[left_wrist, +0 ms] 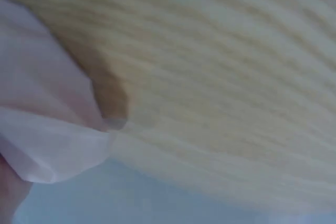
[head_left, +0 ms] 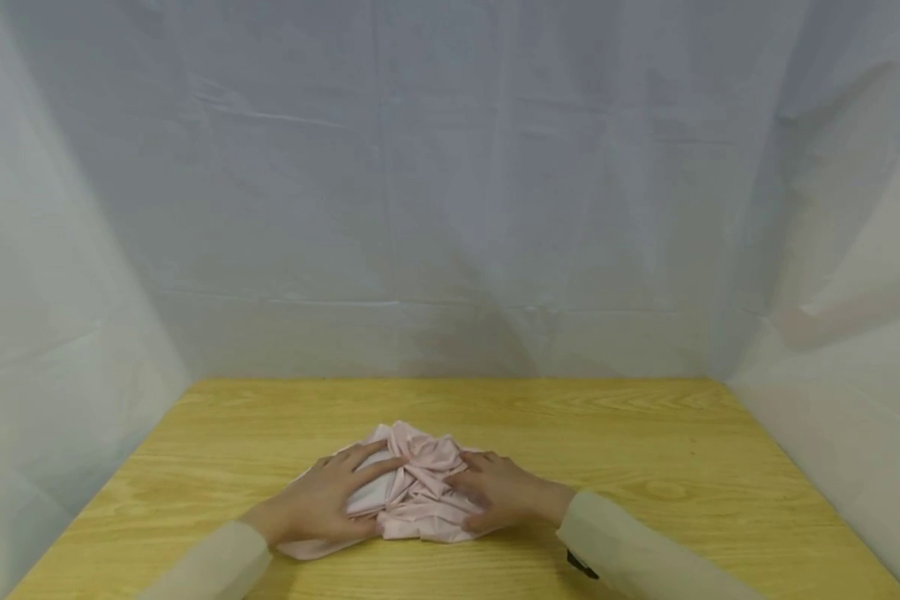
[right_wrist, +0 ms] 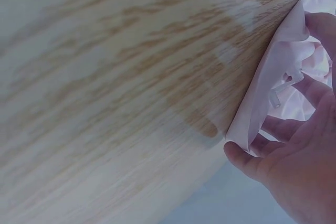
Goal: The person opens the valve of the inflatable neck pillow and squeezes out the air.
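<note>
A crumpled pale pink cloth (head_left: 423, 521) lies bunched on the wooden table, its folds twisted together at the middle. From the left, my left hand (head_left: 322, 500) rests on it with fingers spread and extended over the lighter part, thumb near the front edge. On the opposite side my right hand (head_left: 506, 492) grips the cloth's edge with bent fingers. The right wrist view shows those fingers (right_wrist: 286, 127) around the fabric, beside a small translucent strip (right_wrist: 278, 95) among the folds. In the left wrist view, a fold of the cloth (left_wrist: 47, 93) hides most of the left hand.
The yellow wood-grain table (head_left: 645, 467) extends around the cloth on all sides. Grey-white plastic sheeting (head_left: 450, 208) hangs behind the table and along both sides. A dark band (head_left: 581, 564) shows under the right sleeve (head_left: 630, 533).
</note>
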`<state>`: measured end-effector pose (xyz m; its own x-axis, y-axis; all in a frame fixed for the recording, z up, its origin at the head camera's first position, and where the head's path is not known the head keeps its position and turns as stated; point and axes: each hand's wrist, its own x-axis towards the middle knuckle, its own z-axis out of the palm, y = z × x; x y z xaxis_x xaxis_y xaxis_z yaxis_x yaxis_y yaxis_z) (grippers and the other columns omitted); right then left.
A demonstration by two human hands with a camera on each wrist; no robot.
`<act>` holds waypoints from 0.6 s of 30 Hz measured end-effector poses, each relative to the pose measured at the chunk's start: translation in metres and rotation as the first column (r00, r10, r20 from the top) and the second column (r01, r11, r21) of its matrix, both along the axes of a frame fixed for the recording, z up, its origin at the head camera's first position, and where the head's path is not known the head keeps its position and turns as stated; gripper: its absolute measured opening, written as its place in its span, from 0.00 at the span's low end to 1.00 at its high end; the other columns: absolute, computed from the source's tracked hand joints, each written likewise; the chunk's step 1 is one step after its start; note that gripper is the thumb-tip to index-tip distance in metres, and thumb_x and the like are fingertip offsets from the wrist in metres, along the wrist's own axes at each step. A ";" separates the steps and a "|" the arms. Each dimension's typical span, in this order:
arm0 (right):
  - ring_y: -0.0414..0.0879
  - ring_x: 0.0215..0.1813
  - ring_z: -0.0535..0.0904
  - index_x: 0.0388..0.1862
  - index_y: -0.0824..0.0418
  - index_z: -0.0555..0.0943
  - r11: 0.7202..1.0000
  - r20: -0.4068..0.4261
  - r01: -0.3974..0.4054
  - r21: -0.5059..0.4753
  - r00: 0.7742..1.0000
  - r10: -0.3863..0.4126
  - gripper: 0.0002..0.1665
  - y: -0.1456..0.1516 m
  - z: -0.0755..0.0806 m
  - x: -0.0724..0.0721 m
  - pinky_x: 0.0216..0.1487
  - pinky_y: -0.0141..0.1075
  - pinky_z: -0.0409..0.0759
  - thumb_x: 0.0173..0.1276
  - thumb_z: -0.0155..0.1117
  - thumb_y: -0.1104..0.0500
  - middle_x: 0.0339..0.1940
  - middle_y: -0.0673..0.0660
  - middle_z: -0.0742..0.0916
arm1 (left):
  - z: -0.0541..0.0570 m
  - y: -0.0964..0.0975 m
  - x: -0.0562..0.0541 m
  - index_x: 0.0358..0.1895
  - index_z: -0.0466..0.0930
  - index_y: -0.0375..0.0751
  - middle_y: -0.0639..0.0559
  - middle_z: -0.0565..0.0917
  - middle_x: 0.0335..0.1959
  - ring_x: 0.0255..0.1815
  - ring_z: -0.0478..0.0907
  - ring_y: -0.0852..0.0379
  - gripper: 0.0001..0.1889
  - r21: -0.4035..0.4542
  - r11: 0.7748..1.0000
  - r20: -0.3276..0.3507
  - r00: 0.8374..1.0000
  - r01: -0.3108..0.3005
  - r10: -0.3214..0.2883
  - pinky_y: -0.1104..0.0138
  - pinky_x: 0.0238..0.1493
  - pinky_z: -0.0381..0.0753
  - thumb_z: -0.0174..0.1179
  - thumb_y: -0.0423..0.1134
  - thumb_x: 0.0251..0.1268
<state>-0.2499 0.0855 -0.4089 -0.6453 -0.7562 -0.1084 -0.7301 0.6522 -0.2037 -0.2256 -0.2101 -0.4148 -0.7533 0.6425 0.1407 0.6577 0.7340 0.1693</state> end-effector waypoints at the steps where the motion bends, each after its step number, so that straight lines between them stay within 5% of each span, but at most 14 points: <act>1: 0.60 0.68 0.60 0.66 0.49 0.66 1.000 0.001 0.000 0.000 1.000 0.000 0.38 0.000 0.000 0.000 0.64 0.56 0.62 0.57 0.60 0.41 0.69 0.64 0.64 | -0.002 -0.001 0.000 0.70 0.50 0.66 0.49 0.56 0.71 0.67 0.58 0.38 0.41 0.009 1.000 -0.009 1.000 0.001 -0.001 0.38 0.53 0.65 0.54 0.66 0.53; 10: 0.61 0.68 0.60 0.66 0.49 0.66 1.000 0.015 0.003 -0.016 1.000 -0.003 0.38 0.001 0.000 0.000 0.64 0.56 0.62 0.57 0.60 0.41 0.70 0.64 0.63 | -0.019 -0.004 -0.002 0.70 0.53 0.59 0.45 0.56 0.70 0.66 0.57 0.35 0.41 0.131 0.989 -0.082 0.995 0.069 -0.058 0.36 0.56 0.62 0.57 0.64 0.53; 18: 0.60 0.68 0.60 0.66 0.49 0.66 1.000 0.015 0.012 -0.005 1.000 -0.012 0.38 0.000 0.002 0.002 0.64 0.56 0.62 0.57 0.61 0.41 0.70 0.63 0.63 | -0.019 -0.005 0.003 0.70 0.54 0.56 0.43 0.53 0.71 0.67 0.54 0.35 0.43 0.169 0.983 -0.049 0.997 0.069 -0.062 0.37 0.57 0.61 0.58 0.63 0.51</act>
<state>-0.2478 0.0854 -0.4068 -0.6530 -0.7487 -0.1145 -0.7187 0.6602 -0.2182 -0.2228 -0.2149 -0.4340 -0.7012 0.6539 0.2842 0.7128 0.6520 0.2587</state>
